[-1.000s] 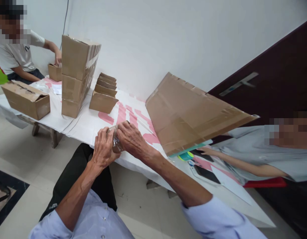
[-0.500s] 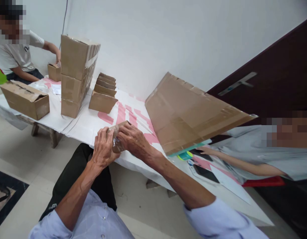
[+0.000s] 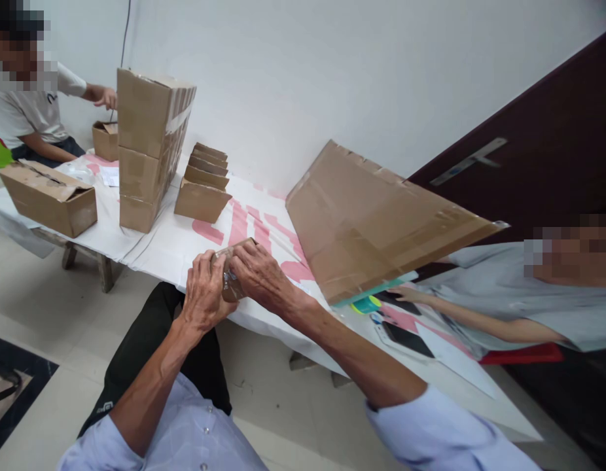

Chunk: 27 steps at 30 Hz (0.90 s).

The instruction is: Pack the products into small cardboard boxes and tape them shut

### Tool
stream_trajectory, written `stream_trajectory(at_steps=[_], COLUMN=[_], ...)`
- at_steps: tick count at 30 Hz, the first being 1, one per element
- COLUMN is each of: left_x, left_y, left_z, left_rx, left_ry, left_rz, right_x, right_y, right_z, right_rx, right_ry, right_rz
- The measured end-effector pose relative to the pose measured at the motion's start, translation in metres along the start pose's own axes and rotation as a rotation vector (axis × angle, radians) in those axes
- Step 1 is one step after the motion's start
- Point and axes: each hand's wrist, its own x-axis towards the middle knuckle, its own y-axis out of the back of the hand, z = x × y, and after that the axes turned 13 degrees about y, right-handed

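Note:
Between my hands is a small brown cardboard box (image 3: 233,292) with shiny clear tape on its side, held at the near edge of the covered table. My left hand (image 3: 205,284) wraps round its left side. From above, my right hand (image 3: 255,267) presses on the top and right side with bent fingers, covering much of the box. Beyond them, several open cardboard pieces (image 3: 201,201) stand in a row on the white and pink table cover (image 3: 173,245).
A tall stack of cardboard boxes (image 3: 140,124) stands left of the row, with a long box (image 3: 48,196) farther left. A large cardboard panel (image 3: 381,222) leans at the right. One person (image 3: 35,111) sits far left, another (image 3: 489,301) at right beside a phone (image 3: 408,340).
My right hand has shifted slightly on the box, while my left stays in place. The far-left person's hand has lifted off the small box there.

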Motion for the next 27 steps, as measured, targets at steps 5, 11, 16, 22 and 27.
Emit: stream_trajectory(at_steps=[5, 11, 16, 22, 27], left_x=[-0.0007, -0.0006, -0.0011, -0.0014, -0.0010], left_y=[-0.0008, 0.0004, 0.0004, 0.0016, 0.0022], left_z=[-0.0012, -0.0011, -0.0019, -0.0022, -0.0007], left_rx=[0.003, 0.019, 0.033, 0.039, 0.012], left_ry=[0.002, -0.002, 0.006, -0.008, 0.005], left_rz=[-0.001, 0.006, 0.011, 0.013, 0.005], right_x=[0.0009, -0.0021, -0.0065, -0.0076, -0.0066], right_y=[-0.0002, -0.0027, -0.0009, 0.0017, 0.0007], right_z=[-0.0011, 0.0023, 0.0034, 0.0013, 0.0002], right_rx=[0.031, 0.052, 0.115, 0.114, 0.092], right_ry=[-0.027, 0.010, 0.029, 0.043, 0.036], right_rz=[-0.015, 0.030, 0.087, 0.119, 0.126])
